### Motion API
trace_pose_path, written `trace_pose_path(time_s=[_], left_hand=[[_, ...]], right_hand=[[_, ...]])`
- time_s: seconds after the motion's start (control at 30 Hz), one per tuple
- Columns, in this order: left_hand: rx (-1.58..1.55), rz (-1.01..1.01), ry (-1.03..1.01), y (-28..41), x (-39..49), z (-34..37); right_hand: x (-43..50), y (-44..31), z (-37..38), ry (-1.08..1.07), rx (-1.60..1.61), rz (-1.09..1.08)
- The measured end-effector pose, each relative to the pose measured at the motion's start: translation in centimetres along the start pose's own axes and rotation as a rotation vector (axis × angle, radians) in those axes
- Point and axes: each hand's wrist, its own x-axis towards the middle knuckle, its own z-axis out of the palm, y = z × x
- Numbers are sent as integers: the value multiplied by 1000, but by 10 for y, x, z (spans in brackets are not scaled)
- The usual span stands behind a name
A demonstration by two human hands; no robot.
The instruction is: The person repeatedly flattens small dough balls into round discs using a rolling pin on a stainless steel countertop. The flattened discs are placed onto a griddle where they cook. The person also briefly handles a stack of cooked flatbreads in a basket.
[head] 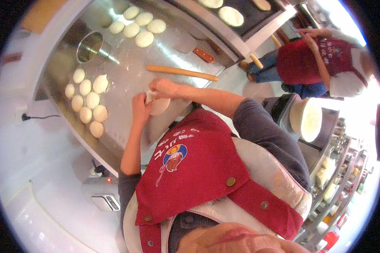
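Observation:
My left hand [141,109] and my right hand [163,88] are close together over the front of a stainless steel worktop [126,82]. Between them, the fingers of both pinch a pale piece of dough [150,96]. A flat, rounded dough sheet [161,106] lies just below my right hand; whether it joins the pinched piece is hard to tell. Just beyond my right hand rests a wooden rolling pin [181,73]. Several round dough pieces [85,114] sit in a group to the left of my left hand, one of them [100,84] with a pointed edge.
More dough rounds [144,38] lie farther back, near an open metal cylinder [90,47] and a wood-handled scraper [203,55]. Flat dough rests on a dark griddle [247,19]. A co-worker in a red apron [299,61] stands at right, beyond a pale tub [305,120].

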Motion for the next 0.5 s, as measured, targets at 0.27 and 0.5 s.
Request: trace_pose_path(time_s=[0.27, 0.5], left_hand=[[-565, -327, -249, 52, 7, -42], [-830, -217, -438, 193, 187, -99]], right_hand=[[-39, 13, -69, -92, 293, -84], [-118, 62, -286, 13, 848, 62]])
